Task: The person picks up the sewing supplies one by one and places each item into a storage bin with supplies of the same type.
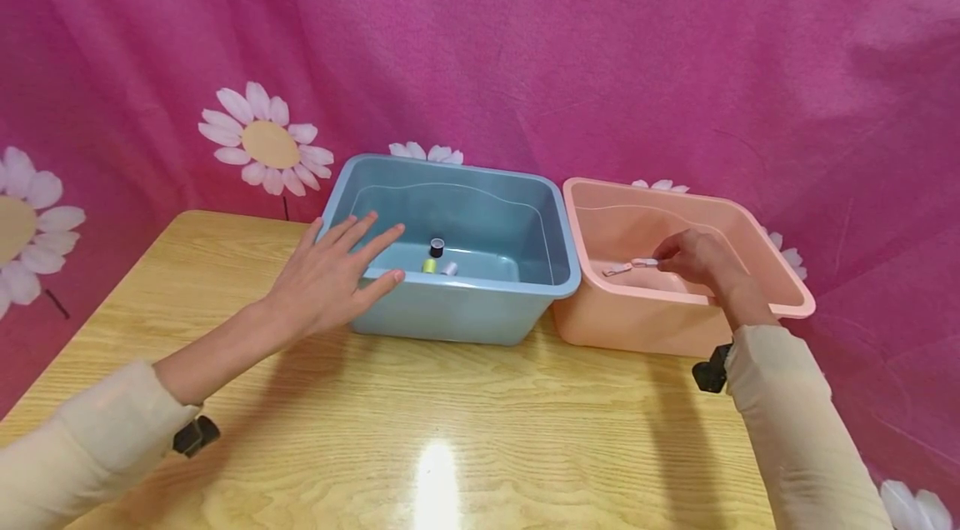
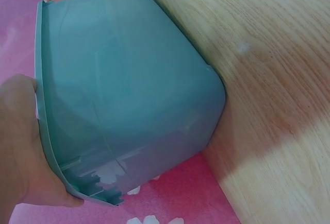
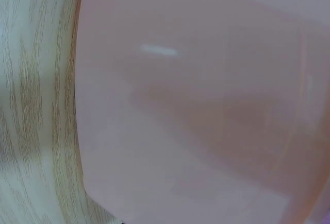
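My left hand (image 1: 326,276) lies over the front left corner of a blue tub (image 1: 465,313), fingers straight and spread at its rim. Inside that tub are a black spool (image 1: 437,247), a yellow-green spool (image 1: 429,266) and a white spool (image 1: 450,268). In the left wrist view, the hand (image 2: 26,141) lies along the tub's rim. My right hand (image 1: 693,255) reaches into a pink tub (image 1: 637,317), its fingertips pinching a small, slim white-and-pink piece (image 1: 645,262). A similar small piece (image 1: 617,270) lies just left of it. The right wrist view shows only the pink tub's wall (image 3: 180,105) and the table.
Both tubs stand side by side on a wooden table (image 1: 450,413), their rims meeting. Behind them hangs a magenta cloth (image 1: 480,55) with white flowers. The table's left edge is near my left arm. A black wrist camera (image 1: 712,369) sits under my right sleeve.
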Demonstrator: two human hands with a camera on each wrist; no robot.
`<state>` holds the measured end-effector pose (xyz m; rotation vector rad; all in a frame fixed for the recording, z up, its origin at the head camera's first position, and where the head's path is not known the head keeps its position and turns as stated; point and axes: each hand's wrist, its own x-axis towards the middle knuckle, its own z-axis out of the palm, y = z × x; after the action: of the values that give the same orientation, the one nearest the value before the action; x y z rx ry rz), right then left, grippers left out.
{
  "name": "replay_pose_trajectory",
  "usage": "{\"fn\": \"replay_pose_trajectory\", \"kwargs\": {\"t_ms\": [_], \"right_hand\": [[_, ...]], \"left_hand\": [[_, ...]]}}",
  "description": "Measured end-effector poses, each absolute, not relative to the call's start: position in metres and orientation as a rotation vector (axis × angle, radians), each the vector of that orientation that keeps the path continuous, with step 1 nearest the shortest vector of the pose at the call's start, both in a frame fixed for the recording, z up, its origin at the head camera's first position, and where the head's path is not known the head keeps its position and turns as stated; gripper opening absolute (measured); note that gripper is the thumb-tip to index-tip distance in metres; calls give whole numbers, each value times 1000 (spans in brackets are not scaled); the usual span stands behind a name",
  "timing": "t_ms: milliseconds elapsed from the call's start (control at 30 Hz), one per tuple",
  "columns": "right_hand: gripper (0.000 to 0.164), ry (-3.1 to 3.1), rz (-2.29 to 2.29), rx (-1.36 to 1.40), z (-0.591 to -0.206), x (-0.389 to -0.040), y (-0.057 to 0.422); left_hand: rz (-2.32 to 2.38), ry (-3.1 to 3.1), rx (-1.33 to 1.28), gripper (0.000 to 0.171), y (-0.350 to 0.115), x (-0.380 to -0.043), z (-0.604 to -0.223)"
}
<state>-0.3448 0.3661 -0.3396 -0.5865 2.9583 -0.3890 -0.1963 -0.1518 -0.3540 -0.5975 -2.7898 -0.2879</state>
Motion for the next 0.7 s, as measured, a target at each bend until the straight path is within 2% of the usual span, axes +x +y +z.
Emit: {"fn": "replay_pose_trajectory", "kwargs": {"t_ms": [700], "right_hand": [[17, 2944, -464, -587, -339, -345, 359]], "left_hand": [[-278, -2792, -589, 65, -154, -196, -354]]}}
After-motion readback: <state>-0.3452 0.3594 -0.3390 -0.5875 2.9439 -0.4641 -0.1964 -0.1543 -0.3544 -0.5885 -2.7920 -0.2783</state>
